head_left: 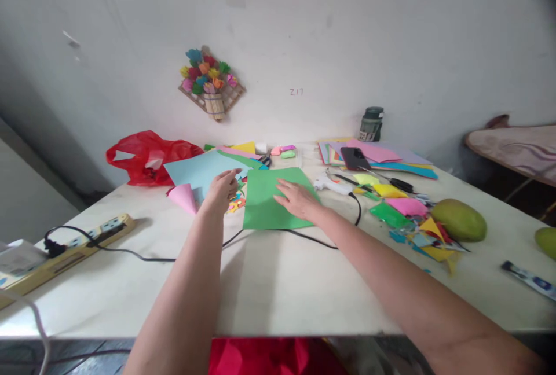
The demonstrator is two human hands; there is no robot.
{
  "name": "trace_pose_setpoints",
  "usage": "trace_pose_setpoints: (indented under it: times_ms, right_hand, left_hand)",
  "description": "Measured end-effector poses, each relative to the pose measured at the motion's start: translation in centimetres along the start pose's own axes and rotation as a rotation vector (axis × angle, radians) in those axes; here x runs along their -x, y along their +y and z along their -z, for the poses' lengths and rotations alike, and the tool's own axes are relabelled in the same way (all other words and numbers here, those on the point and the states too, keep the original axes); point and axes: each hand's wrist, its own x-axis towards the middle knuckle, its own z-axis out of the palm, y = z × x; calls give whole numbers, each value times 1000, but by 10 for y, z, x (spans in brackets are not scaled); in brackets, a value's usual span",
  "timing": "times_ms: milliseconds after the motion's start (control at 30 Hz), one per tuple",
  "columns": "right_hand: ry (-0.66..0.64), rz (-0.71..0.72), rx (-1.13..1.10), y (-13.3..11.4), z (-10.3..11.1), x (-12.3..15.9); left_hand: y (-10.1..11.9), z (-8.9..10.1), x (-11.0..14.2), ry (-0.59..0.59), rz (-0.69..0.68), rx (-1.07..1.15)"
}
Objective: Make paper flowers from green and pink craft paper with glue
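Observation:
A sheet of green paper (264, 201) lies in the middle of the white table. My right hand (297, 198) rests flat on its right half, fingers spread, holding nothing. Just left of the sheet is my left hand (223, 187), raised over the paper scraps with its fingers curled in and the index finger toward the sheet. Whether anything small is in those fingers, I cannot make out. Under and beside that hand are a light blue sheet (195, 169) and small colourful cut-outs (237, 204). A white glue gun (333, 184) lies right of the green sheet.
A red plastic bag (150, 158) and a rolled pink paper (183, 197) are at left. The glue gun's black cord (143, 257) runs to a power strip (87, 242). At right lie a phone (355, 158), a screwdriver (399, 184), scraps (434, 252) and a green mango (459, 220).

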Motion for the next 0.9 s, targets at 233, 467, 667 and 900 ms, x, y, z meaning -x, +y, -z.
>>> trace_pose_setpoints:
  times_ms: [233,467,667,900]
  right_hand:
    - [-92,-265,-955,-36,8,-9]
    - [-1,-357,-1127,-25,21,-8]
    - [-881,35,-932,-2,77,6]
    - [-234,-145,-546,3,40,-4]
  left_hand:
    - [1,-46,14,-256,-132,249]
    - [7,-46,12,-205,-193,20]
    - [-8,3,-13,156,-206,-918]
    - [-49,9,-15,-138,-352,-1485]
